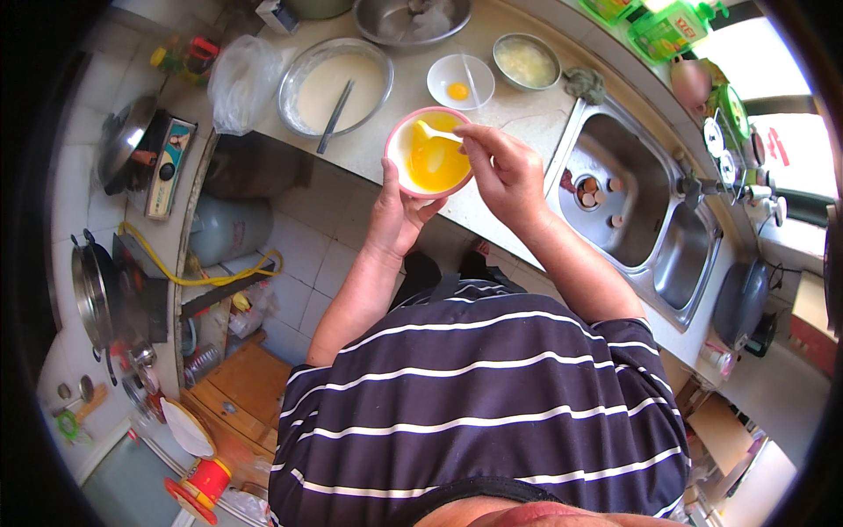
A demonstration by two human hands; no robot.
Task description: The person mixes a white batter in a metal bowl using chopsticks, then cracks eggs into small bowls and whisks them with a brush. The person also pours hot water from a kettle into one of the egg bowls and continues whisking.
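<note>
My left hand (400,214) grips a pink-rimmed bowl (397,148) at its near left side, thumb on the outer wall. Yellow beaten egg (438,170) fills its lower part. Between the fingertips of my right hand (504,165) is the handle of a white spoon (440,135), its head dipping into the egg. Just beyond, on the counter, a small white bowl (483,72) holds a raw egg yolk (458,91). Left of it, a metal basin (387,85) contains pale batter (332,82), with chopsticks (336,117) resting over the near rim.
A metal bowl (525,62) with pale contents stands near a scrubber (585,84). Eggshells (591,192) lie in the steel sink (619,151) at right. Another steel basin (395,36), a plastic bag (244,85) and a gas cylinder (230,227) are around the counter (533,122).
</note>
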